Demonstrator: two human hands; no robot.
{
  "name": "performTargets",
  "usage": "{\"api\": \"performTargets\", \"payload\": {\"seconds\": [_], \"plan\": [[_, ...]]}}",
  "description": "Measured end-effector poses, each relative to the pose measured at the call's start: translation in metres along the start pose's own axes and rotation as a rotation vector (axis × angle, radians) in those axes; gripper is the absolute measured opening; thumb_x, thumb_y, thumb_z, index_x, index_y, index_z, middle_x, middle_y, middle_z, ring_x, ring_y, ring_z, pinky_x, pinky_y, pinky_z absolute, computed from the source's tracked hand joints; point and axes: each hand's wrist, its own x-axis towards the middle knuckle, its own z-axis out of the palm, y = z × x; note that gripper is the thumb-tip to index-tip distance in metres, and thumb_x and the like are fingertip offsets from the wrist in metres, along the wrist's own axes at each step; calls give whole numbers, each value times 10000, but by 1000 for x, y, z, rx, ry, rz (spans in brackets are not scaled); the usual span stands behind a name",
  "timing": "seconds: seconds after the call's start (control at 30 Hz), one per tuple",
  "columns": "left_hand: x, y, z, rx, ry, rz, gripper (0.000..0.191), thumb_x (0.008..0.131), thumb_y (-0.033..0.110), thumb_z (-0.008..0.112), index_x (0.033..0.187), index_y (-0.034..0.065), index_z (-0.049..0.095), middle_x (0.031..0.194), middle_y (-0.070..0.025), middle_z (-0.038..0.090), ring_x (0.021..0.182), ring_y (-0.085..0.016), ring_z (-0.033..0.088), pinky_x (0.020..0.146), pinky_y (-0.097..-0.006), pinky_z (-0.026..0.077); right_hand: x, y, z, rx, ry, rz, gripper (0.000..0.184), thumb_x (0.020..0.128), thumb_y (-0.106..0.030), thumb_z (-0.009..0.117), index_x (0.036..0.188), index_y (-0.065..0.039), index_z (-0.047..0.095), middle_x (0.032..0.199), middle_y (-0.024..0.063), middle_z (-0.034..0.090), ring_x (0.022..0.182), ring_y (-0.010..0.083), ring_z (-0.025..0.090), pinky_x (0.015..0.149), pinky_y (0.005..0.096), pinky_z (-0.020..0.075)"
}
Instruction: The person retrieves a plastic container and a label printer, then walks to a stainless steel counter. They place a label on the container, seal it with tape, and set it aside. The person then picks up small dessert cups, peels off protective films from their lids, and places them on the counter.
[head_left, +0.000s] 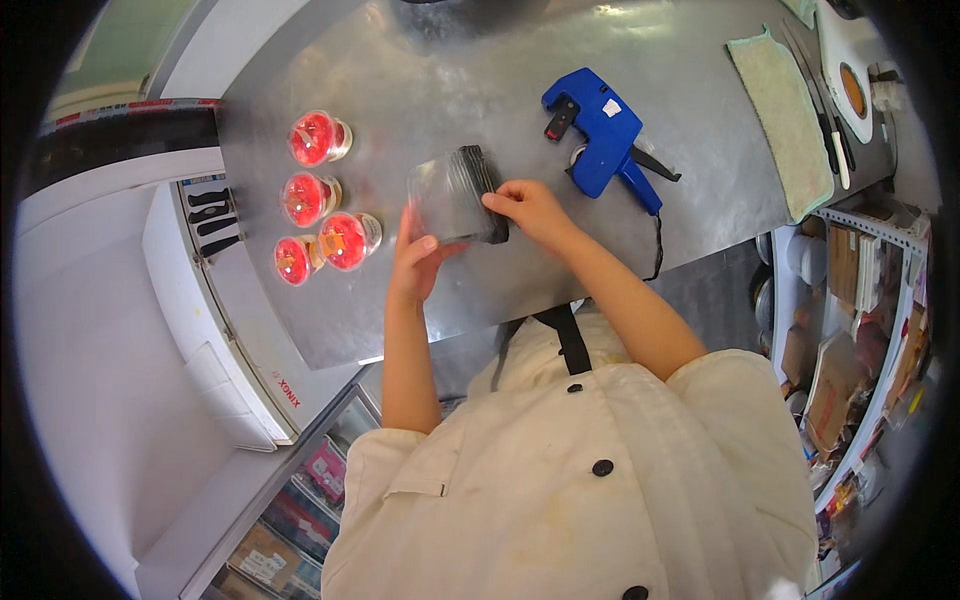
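Note:
My left hand (418, 259) holds the near left side of a stack of clear plastic containers or lids with dark edges (454, 196), thumb in front. At its right edge, my right hand (529, 214) pinches the dark rims between thumb and fingers. Left of the stack stand several clear plastic cups with red contents, among them an upper cup (312, 139), a middle cup (302, 199) and a lower cup (345, 241). To the right of my right hand lies a blue handheld price labeller (604, 127) with a black trigger and a black cord.
The steel worktable (495, 292) lies under these things. A pale green cloth (780, 120) lies at the right, beside knives (840, 154) and a white board (851, 82). Several black-handled knives (210, 214) sit in a rack beyond the left edge. Loaded shelves (847, 300) stand at the right.

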Motion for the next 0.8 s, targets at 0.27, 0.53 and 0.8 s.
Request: {"api": "performTargets", "payload": {"seconds": [0.27,0.53,0.8], "plan": [[-19,-23,-8,-391,-23,34,767,752,344,682,1404,112,351,1325,-134,506,1228,-352,494,965,-585,441,9,-5,9,61,-23,-274,231,878,-219,641,842,7,612,717,10,571,669,97,517,601,272,419],[-18,-4,-16,-323,244,-5,720,792,276,682,1411,89,366,1393,-163,442,1246,-302,476,954,-555,450,43,-11,-3,-222,64,-147,297,903,-289,596,883,6,623,754,96,624,666,200,572,630,356,454],[-2,-31,-7,733,569,162,903,735,255,805,1429,-24,298,1465,-204,332,1350,-299,335,1074,-384,323,60,-71,-39,-673,183,-388,321,846,-314,629,925,-5,657,898,201,671,865,346,653,746,437,498]]}}
